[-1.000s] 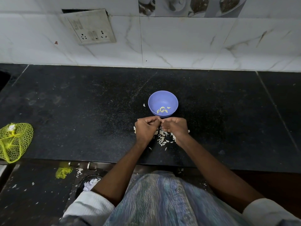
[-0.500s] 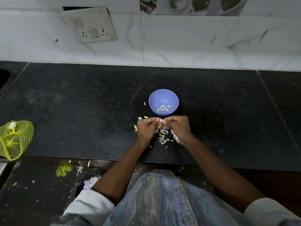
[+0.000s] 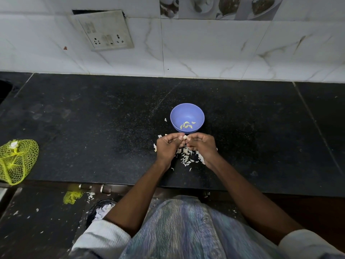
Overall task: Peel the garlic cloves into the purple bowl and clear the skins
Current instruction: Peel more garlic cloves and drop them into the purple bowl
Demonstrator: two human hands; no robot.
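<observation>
The purple bowl (image 3: 187, 111) stands on the black counter with several peeled garlic cloves (image 3: 187, 125) inside. Just in front of it my left hand (image 3: 167, 146) and my right hand (image 3: 202, 144) meet, fingers curled, and together pinch one pale garlic clove (image 3: 185, 137) between their fingertips. A heap of white garlic skins (image 3: 187, 156) lies on the counter under and between the hands, partly hidden by them.
A yellow net bag (image 3: 15, 161) lies at the counter's left front edge. A switch and socket plate (image 3: 104, 30) hangs on the tiled wall. More skins and a yellow net scrap (image 3: 71, 197) lie on the floor below.
The hands stay joined on the clove in front of the bowl; the fingertips have shifted slightly and a bit more of the clove shows between them.
</observation>
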